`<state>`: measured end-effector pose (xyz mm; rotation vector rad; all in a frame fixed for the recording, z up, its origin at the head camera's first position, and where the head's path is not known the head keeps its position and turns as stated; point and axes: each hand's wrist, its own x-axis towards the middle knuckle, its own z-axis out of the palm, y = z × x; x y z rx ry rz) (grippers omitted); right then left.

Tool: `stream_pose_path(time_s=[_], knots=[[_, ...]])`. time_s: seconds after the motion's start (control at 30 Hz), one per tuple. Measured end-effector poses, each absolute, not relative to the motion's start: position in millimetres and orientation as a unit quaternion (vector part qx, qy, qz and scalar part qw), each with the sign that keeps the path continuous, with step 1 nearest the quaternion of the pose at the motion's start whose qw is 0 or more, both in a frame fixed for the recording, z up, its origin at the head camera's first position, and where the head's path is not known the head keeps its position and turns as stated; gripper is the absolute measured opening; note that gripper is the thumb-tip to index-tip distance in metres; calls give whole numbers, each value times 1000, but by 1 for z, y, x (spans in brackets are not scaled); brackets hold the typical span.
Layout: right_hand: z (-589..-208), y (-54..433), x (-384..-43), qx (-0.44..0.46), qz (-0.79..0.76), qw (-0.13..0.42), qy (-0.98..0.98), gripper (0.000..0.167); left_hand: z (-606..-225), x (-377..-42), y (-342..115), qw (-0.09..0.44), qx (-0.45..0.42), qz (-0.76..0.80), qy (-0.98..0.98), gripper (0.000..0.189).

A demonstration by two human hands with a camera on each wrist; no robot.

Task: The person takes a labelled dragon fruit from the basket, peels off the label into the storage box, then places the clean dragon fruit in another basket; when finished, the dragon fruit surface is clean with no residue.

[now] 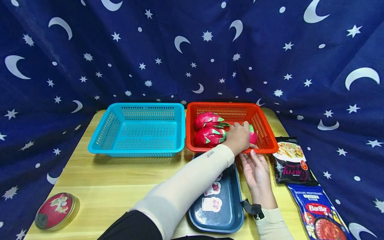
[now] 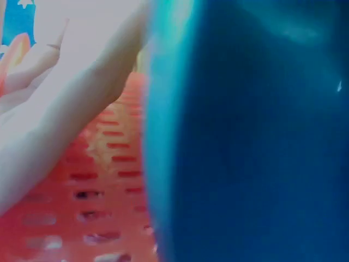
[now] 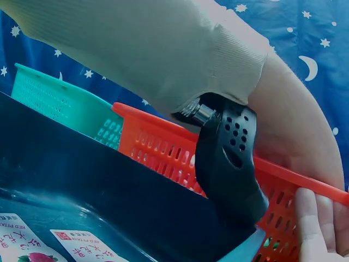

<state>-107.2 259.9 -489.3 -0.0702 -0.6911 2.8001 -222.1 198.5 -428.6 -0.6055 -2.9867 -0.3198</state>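
Observation:
My left hand [image 1: 238, 136] reaches down into the red basket [image 1: 267, 133], its arm crossing over the dark blue tray [image 1: 223, 220]. Fingers and thumb straddle a dragon fruit [image 1: 253, 137], which the hand partly covers. Left of it, inside the basket, lie two more dragon fruits, a front one [image 1: 208, 136] and a back one [image 1: 207, 119]. Palm up, my right hand [image 1: 255, 171] is at the basket's front wall, its fingers [image 3: 307, 215] straight and close under the rim. Tray and basket wall fill most of the left wrist view.
A turquoise basket [image 1: 144, 154] stands left of the red one. Labels with a fruit picture [image 1: 211, 204] lie in the tray. To the right are a black food packet [image 1: 291, 163] and a blue Barilla packet [image 1: 318, 210]. A round red-lidded tub [image 1: 55, 210] stands front left.

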Motion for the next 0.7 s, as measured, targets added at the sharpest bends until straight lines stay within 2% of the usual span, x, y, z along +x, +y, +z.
stream_pose_path(time_s=[0.1,0.2,0.4,0.53,0.63,0.7], knots=[[-489,260,-110,-15,964,114,-238,14,-425,-223,194,-11,-189,-120,-974,88],[-490,259,-112,-16,965,105,-242,16,-419,-223,187,-33,-202,-115,-972,87],[-492,256,-117,-26,963,95,-252,15,-394,-221,148,-10,-254,-83,-964,83],[-491,260,-115,-38,943,105,-313,9,-374,-217,93,1,-270,-104,-957,83],[-488,271,-106,-73,905,117,-403,15,-368,-208,37,15,-260,-157,-953,80],[-483,282,-94,-111,861,122,-481,21,-376,-199,-7,43,-254,-208,-944,70]])
